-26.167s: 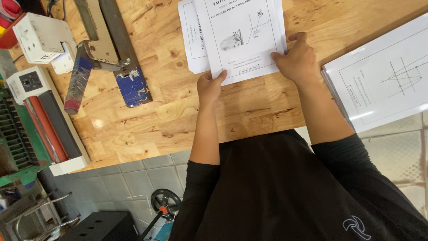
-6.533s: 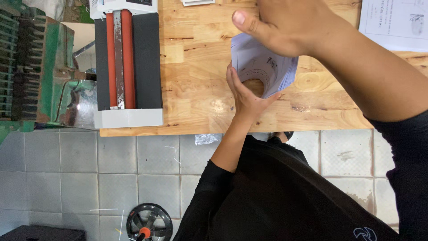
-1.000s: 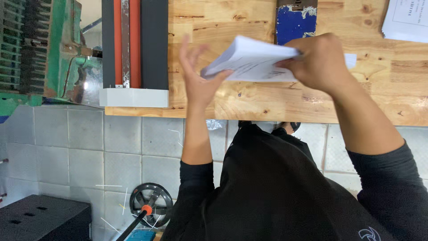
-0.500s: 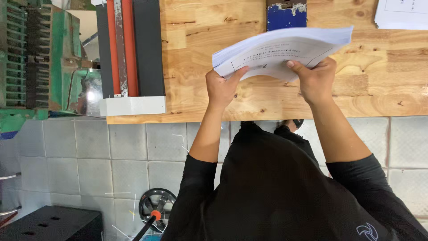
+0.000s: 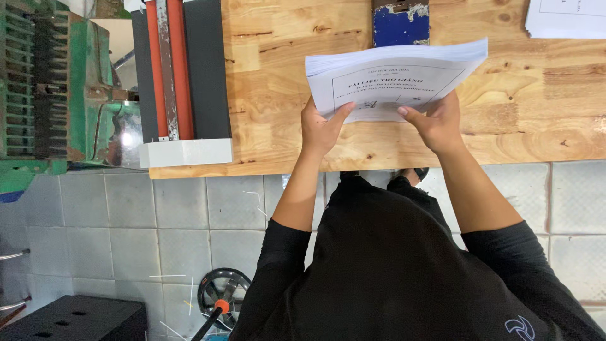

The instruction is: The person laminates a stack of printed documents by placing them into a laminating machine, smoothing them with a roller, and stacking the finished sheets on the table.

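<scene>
Head view: both hands gripping stack of white printed sheets (image 5: 394, 79), holding it above wooden tabletop (image 5: 284, 82), near front edge. Left hand (image 5: 322, 129) clasping stack's lower left edge, thumb lying over top sheet. Right hand (image 5: 435, 123) clasping lower right edge, thumb likewise on top. Stack tilting slightly, sheet edges showing along top. Blue worn clipboard-like plate (image 5: 399, 22) lying just beyond stack. Black-and-red machine with white base (image 5: 180, 82) sitting at left end of tabletop. Second paper pile (image 5: 565, 17) resting at far right corner. Green machine (image 5: 57, 82) standing well left.
</scene>
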